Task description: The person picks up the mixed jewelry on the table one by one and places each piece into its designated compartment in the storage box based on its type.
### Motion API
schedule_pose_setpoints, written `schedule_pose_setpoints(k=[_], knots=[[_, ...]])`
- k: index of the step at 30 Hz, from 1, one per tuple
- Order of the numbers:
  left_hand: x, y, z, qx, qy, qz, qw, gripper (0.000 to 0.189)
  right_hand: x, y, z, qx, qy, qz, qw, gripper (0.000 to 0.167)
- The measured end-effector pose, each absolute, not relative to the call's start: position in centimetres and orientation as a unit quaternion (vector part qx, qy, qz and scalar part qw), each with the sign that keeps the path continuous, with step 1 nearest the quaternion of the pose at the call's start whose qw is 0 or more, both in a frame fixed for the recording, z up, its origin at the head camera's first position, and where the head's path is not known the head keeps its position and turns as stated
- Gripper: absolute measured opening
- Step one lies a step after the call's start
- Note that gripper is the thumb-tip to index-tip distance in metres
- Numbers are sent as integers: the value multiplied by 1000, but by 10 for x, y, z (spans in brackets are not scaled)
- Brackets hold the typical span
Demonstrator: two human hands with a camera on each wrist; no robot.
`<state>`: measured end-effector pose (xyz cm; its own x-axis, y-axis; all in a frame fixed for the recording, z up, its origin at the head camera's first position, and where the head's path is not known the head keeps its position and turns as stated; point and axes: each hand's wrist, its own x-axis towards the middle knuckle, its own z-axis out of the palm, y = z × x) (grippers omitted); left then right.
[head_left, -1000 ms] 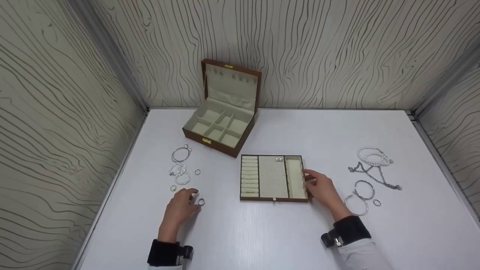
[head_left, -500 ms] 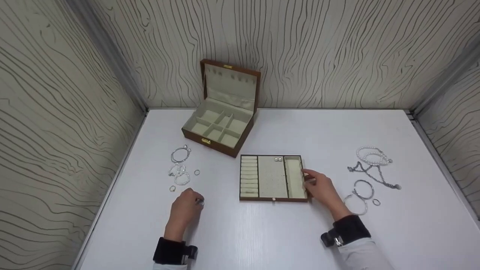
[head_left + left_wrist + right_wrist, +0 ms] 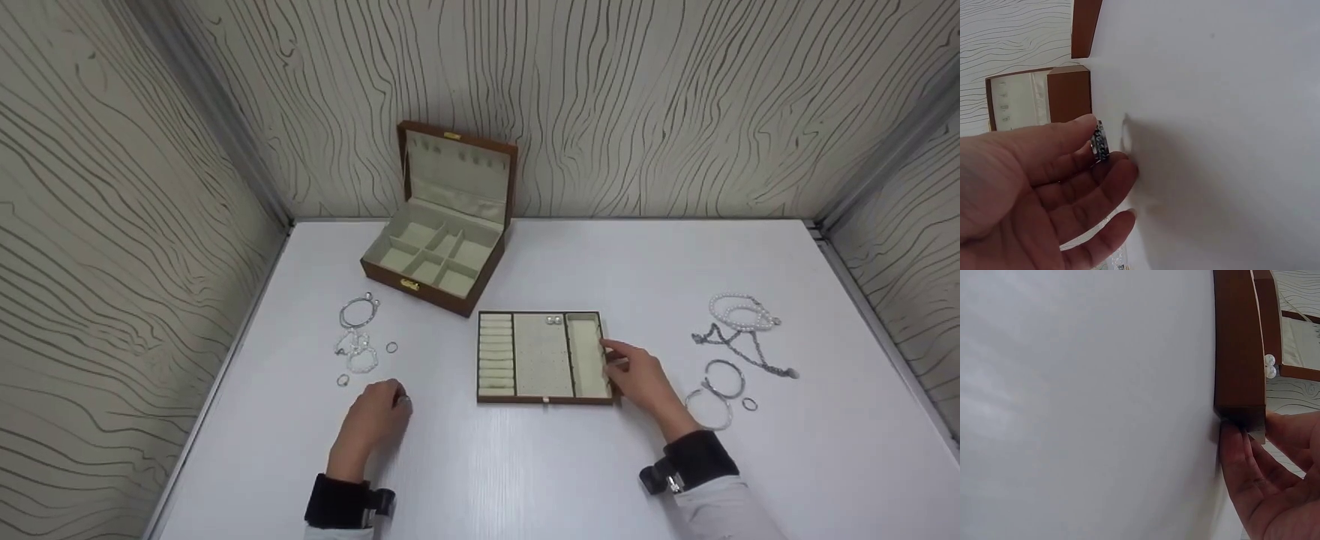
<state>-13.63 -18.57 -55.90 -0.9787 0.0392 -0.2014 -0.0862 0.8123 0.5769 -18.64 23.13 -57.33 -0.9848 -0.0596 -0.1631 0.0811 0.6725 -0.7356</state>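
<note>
My left hand (image 3: 369, 420) pinches a silver ring with a dark patterned band (image 3: 1100, 142) between thumb and fingers, just over the white table. At the right end of the brown jewelry tray (image 3: 541, 360), my right hand (image 3: 646, 381) grips the side wall; the right wrist view has the thumb at the rim and fingers against the outer wall. The tray holds ring rolls (image 3: 496, 352) on its left, a perforated middle panel with a pair of pearl earrings (image 3: 553, 320), and a long bare compartment on its right.
An open brown jewelry box (image 3: 420, 293) with divided compartments stands behind the tray. Left lie bracelets (image 3: 358, 310), a small ring (image 3: 391, 347) and a gold-toned ring (image 3: 343, 380). Right lie pearl strands (image 3: 742, 311), a chain (image 3: 739, 346), bangles (image 3: 724, 379) and another ring (image 3: 749, 404).
My left hand has taken hold of the silver ring that lay on the table and shifted slightly right. The right hand has stayed on the tray.
</note>
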Motion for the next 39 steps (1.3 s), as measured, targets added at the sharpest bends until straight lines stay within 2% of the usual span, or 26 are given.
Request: schedule_pose_setpoints(k=[11, 21, 31, 39], knots=[[-148, -176, -556, 52, 932, 352, 64, 19, -184, 228, -575, 7, 908, -410, 84, 47], [-157, -156, -546, 47, 907, 417, 30, 15, -184, 229, -576, 1, 908, -410, 83, 47], [-162, -125, -542, 117, 887, 445, 29, 14, -184, 229, -575, -4, 906, -416, 79, 46], [-166, -101, -547, 170, 905, 388, 43, 8, -184, 231, -575, 0, 903, -422, 78, 46]])
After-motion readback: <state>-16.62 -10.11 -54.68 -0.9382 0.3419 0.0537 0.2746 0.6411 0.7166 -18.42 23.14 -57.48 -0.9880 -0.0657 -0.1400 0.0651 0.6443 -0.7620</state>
